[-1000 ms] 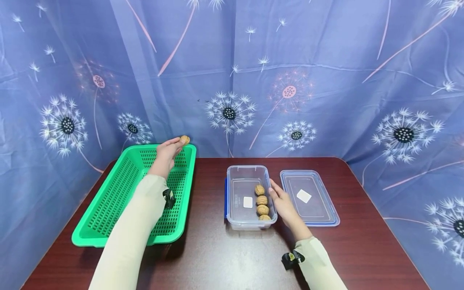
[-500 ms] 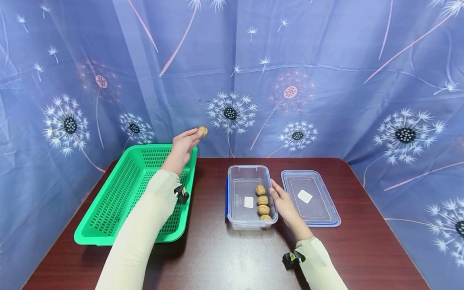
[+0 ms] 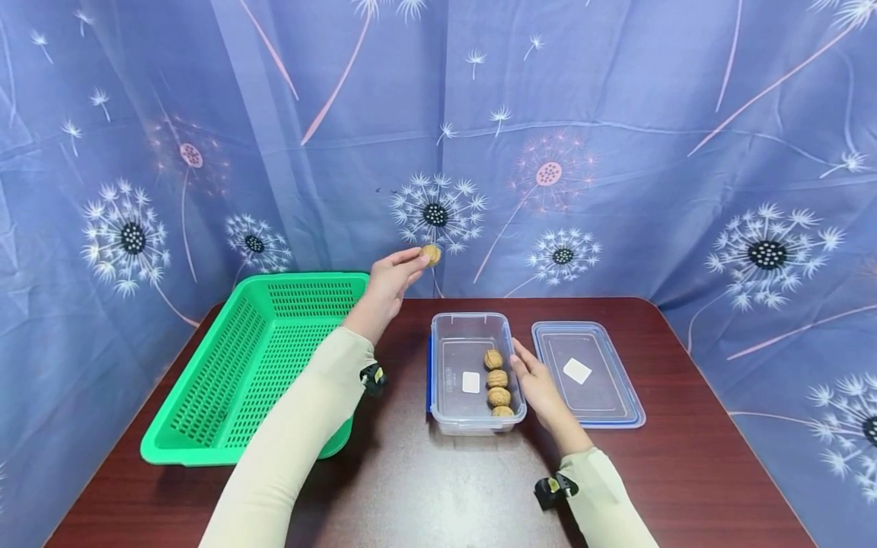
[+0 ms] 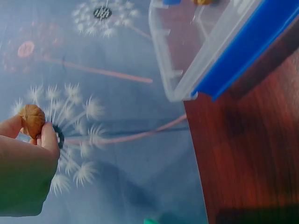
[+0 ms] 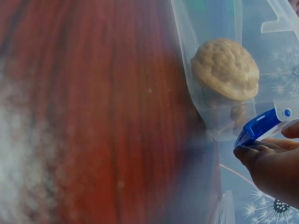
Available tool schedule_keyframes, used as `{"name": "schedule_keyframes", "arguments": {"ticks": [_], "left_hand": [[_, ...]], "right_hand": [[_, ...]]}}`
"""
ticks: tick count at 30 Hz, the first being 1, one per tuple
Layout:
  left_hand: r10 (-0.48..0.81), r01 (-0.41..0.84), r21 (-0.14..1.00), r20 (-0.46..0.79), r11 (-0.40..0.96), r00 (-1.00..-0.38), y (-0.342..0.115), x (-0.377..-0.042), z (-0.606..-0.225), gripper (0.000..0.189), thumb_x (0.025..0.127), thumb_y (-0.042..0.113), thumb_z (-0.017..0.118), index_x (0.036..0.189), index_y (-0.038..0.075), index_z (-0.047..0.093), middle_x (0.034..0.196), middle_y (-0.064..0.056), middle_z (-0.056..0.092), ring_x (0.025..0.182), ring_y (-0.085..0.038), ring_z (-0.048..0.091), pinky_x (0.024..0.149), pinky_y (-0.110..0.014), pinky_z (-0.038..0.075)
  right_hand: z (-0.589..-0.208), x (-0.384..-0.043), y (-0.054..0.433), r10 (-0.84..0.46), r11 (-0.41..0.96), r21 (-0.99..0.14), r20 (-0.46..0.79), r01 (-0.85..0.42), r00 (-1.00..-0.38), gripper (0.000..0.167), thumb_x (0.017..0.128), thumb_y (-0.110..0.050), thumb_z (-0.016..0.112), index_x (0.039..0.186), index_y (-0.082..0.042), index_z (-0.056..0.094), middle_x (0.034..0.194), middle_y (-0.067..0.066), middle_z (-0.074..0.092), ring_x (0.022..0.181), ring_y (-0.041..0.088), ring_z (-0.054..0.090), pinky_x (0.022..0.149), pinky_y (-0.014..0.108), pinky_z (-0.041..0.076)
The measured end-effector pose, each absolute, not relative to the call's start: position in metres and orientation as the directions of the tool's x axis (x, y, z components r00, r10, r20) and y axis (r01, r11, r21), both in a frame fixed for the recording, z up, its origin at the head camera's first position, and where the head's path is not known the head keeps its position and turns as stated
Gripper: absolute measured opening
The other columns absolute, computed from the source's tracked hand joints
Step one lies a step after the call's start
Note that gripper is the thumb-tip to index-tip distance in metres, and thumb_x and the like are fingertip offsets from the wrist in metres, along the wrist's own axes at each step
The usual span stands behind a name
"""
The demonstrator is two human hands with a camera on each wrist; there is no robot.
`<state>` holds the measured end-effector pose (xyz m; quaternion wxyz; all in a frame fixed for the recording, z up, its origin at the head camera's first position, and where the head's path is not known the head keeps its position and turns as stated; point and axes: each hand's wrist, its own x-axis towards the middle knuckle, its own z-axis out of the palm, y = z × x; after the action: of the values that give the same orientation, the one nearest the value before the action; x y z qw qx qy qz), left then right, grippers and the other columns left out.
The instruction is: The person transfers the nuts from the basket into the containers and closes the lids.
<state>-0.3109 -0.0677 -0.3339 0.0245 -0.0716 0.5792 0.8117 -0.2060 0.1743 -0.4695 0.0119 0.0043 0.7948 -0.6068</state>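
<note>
My left hand point(image 3: 390, 285) pinches a walnut point(image 3: 431, 255) between thumb and fingertips, raised above the table's back edge. In the left wrist view the same walnut point(image 4: 32, 120) shows at the fingertips. A clear plastic container point(image 3: 455, 407) with blue latches stands open in the middle of the table. Several walnuts point(image 3: 498, 378) lie in a row along its right wall. My right hand point(image 3: 543, 392) holds the container's right side, thumb near the rim. In the right wrist view its fingers are at a blue latch point(image 5: 261, 125), partly out of frame.
A green perforated basket point(image 3: 164, 447) stands at the left, partly hidden by the left arm; no walnuts show in its visible part. The container's clear lid point(image 3: 606, 392) lies flat at the right. A blue dandelion-print curtain point(image 3: 617, 175) hangs behind the table point(image 3: 692, 472).
My left hand has carried the walnut rightward, from over the basket's back edge to near the container's back left. The right hand and container have stayed put.
</note>
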Motion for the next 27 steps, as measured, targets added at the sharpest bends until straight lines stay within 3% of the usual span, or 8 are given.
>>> {"name": "schedule_keyframes", "arguments": {"ticks": [14,19,27], "left_hand": [[0.054,-0.144,0.956,-0.135,-0.256,-0.989,-0.032,-0.290,-0.359,0.040,0.088,0.000,0.068,0.126,-0.004,0.060,0.123,-0.021,0.061,0.114,-0.030,0.061,0.100,-0.036,0.047],[0.067,-0.166,0.964,-0.156,-0.206,-0.985,-0.018,-0.283,-0.377,0.038,0.087,0.000,0.068,0.124,-0.003,0.062,0.119,-0.021,0.063,0.109,-0.029,0.063,0.093,-0.033,0.052],[0.047,-0.178,0.975,-0.173,-0.132,-0.984,0.001,-0.266,-0.409,0.034,0.087,0.001,0.069,0.120,-0.003,0.064,0.111,-0.019,0.067,0.093,-0.019,0.067,0.088,-0.033,0.054]], "right_hand": [[-0.471,-0.207,0.175,-0.008,0.266,-0.964,-0.029,0.026,-1.000,0.048,0.104,-0.015,0.038,0.150,-0.002,0.030,0.152,0.021,0.031,0.138,0.037,0.031,0.114,0.049,0.025],[-0.473,-0.209,0.175,-0.003,0.260,-0.965,-0.031,0.029,-1.000,0.048,0.105,-0.015,0.038,0.150,-0.003,0.029,0.152,0.020,0.030,0.138,0.038,0.030,0.113,0.050,0.025],[-0.470,-0.206,0.175,-0.006,0.257,-0.966,-0.023,0.021,-1.000,0.049,0.105,-0.017,0.038,0.150,-0.002,0.028,0.153,0.020,0.029,0.139,0.039,0.028,0.115,0.049,0.021]]}}
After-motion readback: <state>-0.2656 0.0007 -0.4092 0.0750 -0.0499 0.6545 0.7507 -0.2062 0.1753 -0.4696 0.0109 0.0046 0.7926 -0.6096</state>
